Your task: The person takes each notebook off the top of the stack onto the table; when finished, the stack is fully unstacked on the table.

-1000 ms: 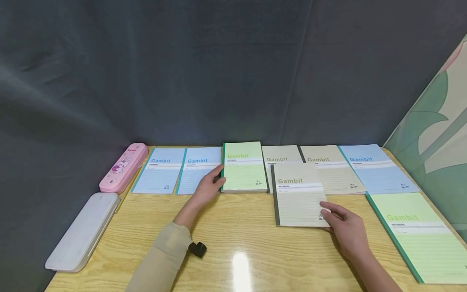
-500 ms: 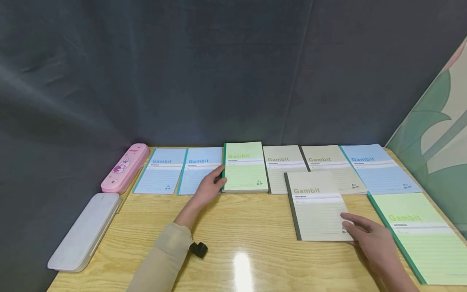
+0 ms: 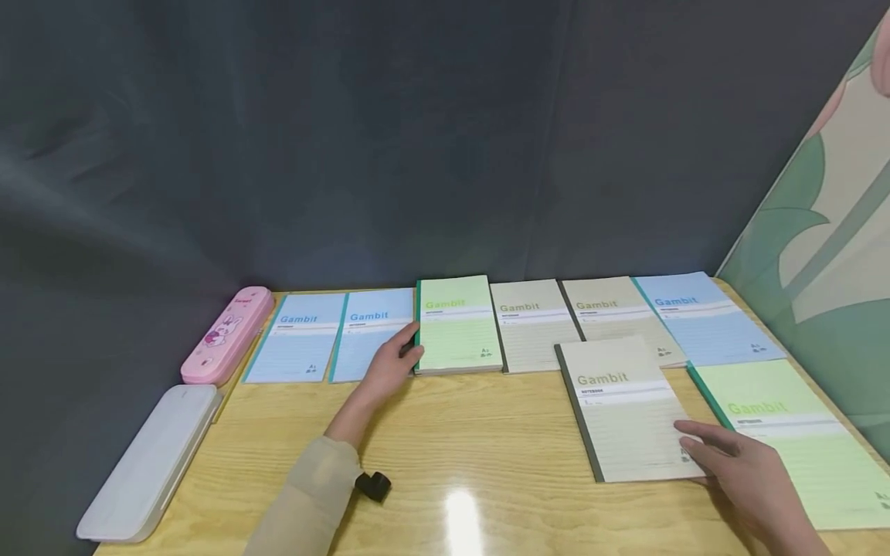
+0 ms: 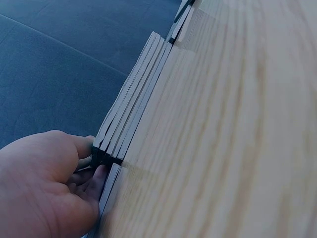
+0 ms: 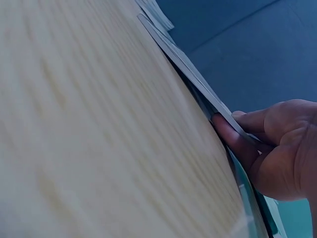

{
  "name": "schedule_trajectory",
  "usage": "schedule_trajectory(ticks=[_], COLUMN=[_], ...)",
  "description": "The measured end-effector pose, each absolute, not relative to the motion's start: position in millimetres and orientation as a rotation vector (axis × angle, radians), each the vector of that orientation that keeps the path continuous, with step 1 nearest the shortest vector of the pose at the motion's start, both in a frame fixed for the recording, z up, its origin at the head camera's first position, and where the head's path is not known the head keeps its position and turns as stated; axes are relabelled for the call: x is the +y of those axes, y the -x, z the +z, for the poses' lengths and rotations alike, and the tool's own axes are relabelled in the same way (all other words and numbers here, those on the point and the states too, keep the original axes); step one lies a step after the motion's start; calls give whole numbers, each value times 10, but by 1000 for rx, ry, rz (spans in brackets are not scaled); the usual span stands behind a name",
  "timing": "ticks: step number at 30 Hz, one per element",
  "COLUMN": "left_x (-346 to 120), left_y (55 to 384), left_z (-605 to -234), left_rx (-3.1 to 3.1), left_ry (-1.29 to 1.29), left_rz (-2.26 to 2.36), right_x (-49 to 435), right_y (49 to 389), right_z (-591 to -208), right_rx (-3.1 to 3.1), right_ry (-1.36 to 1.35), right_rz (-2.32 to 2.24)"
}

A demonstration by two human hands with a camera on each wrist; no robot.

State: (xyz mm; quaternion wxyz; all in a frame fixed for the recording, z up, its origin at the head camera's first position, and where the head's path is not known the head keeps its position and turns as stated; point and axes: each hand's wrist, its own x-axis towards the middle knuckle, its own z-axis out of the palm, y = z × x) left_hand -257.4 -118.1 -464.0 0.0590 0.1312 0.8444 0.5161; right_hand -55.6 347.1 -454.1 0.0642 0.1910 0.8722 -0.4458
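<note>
In the head view, my right hand (image 3: 754,471) pinches the lower right corner of a beige Gambit notebook (image 3: 629,432) with a dark spine. The right wrist view shows the thumb (image 5: 230,131) beneath this notebook, which is tilted a little off the table. My left hand (image 3: 389,367) touches the green spine of a light green notebook (image 3: 459,340) at the back. That one tops a pile of several notebooks (image 4: 131,99), seen edge-on in the left wrist view, with fingertips against the spine side.
Two blue notebooks (image 3: 295,347) lie left of the pile. Two beige notebooks (image 3: 535,340), then a blue one (image 3: 716,324), lie right of it. Another green notebook (image 3: 827,471) lies at the right edge. A pink case (image 3: 225,336) and a white case (image 3: 149,463) line the left side.
My right hand has carried the beige notebook rightward and toward the front, away from the back row. The left hand stays at the green pile. The head view has shifted slightly.
</note>
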Motion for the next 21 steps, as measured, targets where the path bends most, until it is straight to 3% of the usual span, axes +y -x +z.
schedule_trajectory(ticks=[21], left_x=[-1197], left_y=[2560], left_z=[-4659], left_rx=[2538], left_ry=[-406], left_rz=[1584], right_x=[3805], right_y=[347], right_z=[-4547], right_rx=[2668], right_ry=[-605], right_rz=[-1063])
